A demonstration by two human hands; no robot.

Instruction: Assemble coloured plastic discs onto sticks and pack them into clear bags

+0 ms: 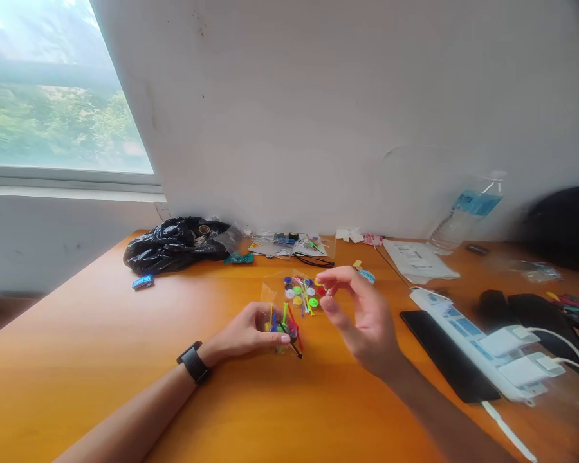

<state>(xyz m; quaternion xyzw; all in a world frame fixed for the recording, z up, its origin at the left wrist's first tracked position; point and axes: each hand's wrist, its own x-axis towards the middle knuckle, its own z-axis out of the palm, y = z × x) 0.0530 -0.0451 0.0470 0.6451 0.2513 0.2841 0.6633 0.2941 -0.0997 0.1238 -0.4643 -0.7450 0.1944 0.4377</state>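
Both bare forearms (pixel 139 402) are cut off by the lower edge of the view, the left one banded by a black rectangular wristwatch (pixel 193 362). By the left hand (pixel 241 334), a cluster of thin plastic sticks (pixel 285 314) in yellow, blue, green, red and black is held above the orange-brown wooden worktop (pixel 125 360); the grip is clamped around it, and its lower pieces are partly hidden by the thumb. Clear film is seen about the cluster, its outline hard to make out. Just beyond, small round plastic discs (pixel 313 302) in mixed colours are spread among more sticks, overlapped at one side by the right hand (pixel 369 328). There the thumb and index finger are curved, their tips apart; the remaining fingertips are largely obscured. To the right, a white power strip (pixel 448 315) is partly covered by two white chargers (pixel 511 337). A clear blue-labelled bottle (pixel 480 202) is blurred. At the back left, the contents of a crumpled black plastic bag (pixel 164 247) are mostly concealed.
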